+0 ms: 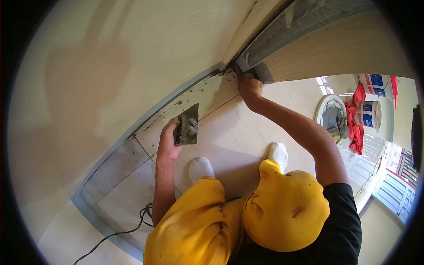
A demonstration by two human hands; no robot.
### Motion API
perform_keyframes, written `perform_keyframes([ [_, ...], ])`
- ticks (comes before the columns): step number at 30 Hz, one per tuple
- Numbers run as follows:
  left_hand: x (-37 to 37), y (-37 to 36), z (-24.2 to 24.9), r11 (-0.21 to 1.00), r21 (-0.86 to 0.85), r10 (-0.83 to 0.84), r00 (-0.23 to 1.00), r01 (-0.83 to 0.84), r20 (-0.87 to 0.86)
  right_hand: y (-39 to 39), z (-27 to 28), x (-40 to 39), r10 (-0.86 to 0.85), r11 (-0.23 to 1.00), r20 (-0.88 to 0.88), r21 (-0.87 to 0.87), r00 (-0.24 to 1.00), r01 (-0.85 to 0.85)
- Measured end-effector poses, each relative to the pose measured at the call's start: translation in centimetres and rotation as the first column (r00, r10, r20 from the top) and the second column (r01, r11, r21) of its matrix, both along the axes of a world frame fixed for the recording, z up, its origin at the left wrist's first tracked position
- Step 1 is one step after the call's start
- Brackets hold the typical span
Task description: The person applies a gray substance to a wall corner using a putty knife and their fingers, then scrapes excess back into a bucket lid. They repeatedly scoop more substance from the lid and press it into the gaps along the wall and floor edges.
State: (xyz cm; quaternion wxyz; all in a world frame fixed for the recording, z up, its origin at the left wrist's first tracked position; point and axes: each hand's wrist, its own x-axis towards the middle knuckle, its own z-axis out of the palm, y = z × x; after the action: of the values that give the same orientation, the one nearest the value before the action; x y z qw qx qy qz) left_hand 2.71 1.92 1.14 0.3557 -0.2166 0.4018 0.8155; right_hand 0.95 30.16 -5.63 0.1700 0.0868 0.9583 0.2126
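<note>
My left hand (168,140) is closed around the edge of a small flat mortar board (192,138) smeared with grey mortar (189,125). It hovers over the floor tiles, left of centre. My right hand (250,87) reaches to the bottom of the door frame (244,64), where the wall meets the floor. Its fingers are curled around something largely hidden by the hand, and I cannot make out what. Dark grey mortar (264,72) coats the base of the frame beside it.
Mortar crumbs dot the tiles (221,128) along the wall's grey skirting (152,115). A black cable (119,234) lies at lower left. To the right stand a bucket of grey mix (319,110), white tubs (376,115) and a red cloth (354,128). My socked feet rest between.
</note>
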Motion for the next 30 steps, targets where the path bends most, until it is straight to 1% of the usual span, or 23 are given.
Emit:
perform_keyframes([
  [1,0.0,0.0,0.0,1.000,0.000,0.001,1.000,-0.001,0.000,0.1,0.2,0.1,-0.012,0.998,0.038,-0.057,0.999,0.014],
  [2,0.0,0.0,-0.1,1.000,-0.002,0.003,1.000,-0.003,-0.001,0.0,0.6,0.2,-0.011,0.998,0.038,-0.057,0.999,0.013],
  [4,0.0,0.1,-0.3,1.000,-0.003,0.006,1.000,-0.006,-0.003,-0.1,1.7,0.3,-0.001,1.000,0.162,-0.030,0.987,0.007],
  [5,0.0,0.1,-0.4,1.000,0.008,-0.004,1.000,0.004,-0.012,-0.2,2.0,0.6,-0.002,1.000,0.161,-0.030,0.987,0.007],
  [7,-0.1,0.2,-0.5,1.000,0.021,-0.014,1.000,0.015,-0.025,-0.5,2.6,1.5,0.117,0.987,0.149,0.096,0.982,-0.132],
  [8,-0.1,0.4,-0.5,0.999,0.037,-0.026,0.999,0.027,-0.020,-0.4,2.6,2.1,0.117,0.987,0.147,0.097,0.982,-0.132],
  [10,0.0,0.7,-0.7,0.998,0.054,-0.034,0.999,0.035,-0.016,-0.3,2.5,3.6,0.215,0.976,0.087,0.008,0.973,-0.216],
  [11,0.2,1.0,-0.9,0.999,0.030,-0.045,0.999,0.045,-0.015,-0.6,3.7,4.0,0.218,0.976,0.084,0.008,0.972,-0.220],
  [13,0.7,1.6,-1.4,0.998,0.004,-0.057,0.998,0.057,-0.016,-1.6,9.0,4.8,0.248,0.920,0.142,-0.345,0.958,-0.187],
  [14,1.1,2.1,-1.6,0.997,0.030,-0.066,0.996,0.065,0.052,-2.2,11.4,4.9,0.255,0.864,0.133,-0.476,0.958,-0.164],
  [15,1.5,2.7,-1.9,0.996,0.057,-0.078,0.990,0.072,0.120,-2.7,13.3,5.2,0.252,0.864,0.129,-0.476,0.959,-0.163],
  [16,1.9,3.4,-2.3,0.995,0.076,-0.069,0.985,0.057,0.161,-3.1,14.8,5.4,0.226,0.758,0.122,-0.646,0.966,-0.096],
  [17,2.1,3.9,-2.0,0.992,0.099,-0.097,0.972,0.077,0.214,-3.4,15.6,5.8,0.199,0.616,0.120,-0.787,0.973,-0.029],
  [19,2.8,5.2,-1.4,0.986,0.147,-0.119,0.954,0.081,0.274,-3.6,15.6,7.1,0.212,0.398,0.033,-0.916,0.977,-0.056],
  [20,3.0,5.6,-1.0,0.985,0.150,-0.125,0.953,0.086,0.275,-3.6,15.7,7.6,0.210,0.345,0.029,-0.937,0.977,-0.046],
  [21,3.2,6.0,-0.6,0.961,0.255,-0.188,0.934,0.111,0.303,-3.5,15.8,8.2,0.206,0.349,0.036,-0.936,0.978,-0.039],
  [22,3.3,6.5,-0.2,0.925,0.357,-0.251,0.914,0.129,0.319,-3.3,16.0,8.8,0.231,0.411,0.055,-0.911,0.971,-0.046],
  [24,3.3,7.3,0.9,0.936,0.321,-0.247,0.918,0.143,0.311,-2.9,16.6,9.3,0.286,0.527,0.051,-0.842,0.957,-0.112],
  [25,3.4,7.4,1.2,0.947,0.279,-0.243,0.920,0.157,0.307,-2.5,16.3,9.4,0.285,0.522,0.050,-0.846,0.957,-0.111],
  [27,3.3,7.5,0.7,0.962,0.234,-0.216,0.911,0.138,0.351,-1.5,15.6,9.5,0.409,0.559,-0.076,-0.767,0.910,-0.315],
  [28,3.2,7.5,0.3,0.973,0.198,-0.189,0.904,0.119,0.384,-1.3,15.3,9.4,0.446,0.588,-0.105,-0.715,0.889,-0.379],
  [29,3.4,7.0,-1.0,0.975,0.190,-0.182,0.906,0.115,0.383,-1.0,14.7,9.3,0.449,0.581,-0.110,-0.718,0.887,-0.383],
  [30,3.5,6.3,-2.4,0.973,0.219,-0.157,0.899,0.070,0.410,-0.7,13.8,9.2,0.503,0.601,-0.192,-0.623,0.843,-0.501],
])
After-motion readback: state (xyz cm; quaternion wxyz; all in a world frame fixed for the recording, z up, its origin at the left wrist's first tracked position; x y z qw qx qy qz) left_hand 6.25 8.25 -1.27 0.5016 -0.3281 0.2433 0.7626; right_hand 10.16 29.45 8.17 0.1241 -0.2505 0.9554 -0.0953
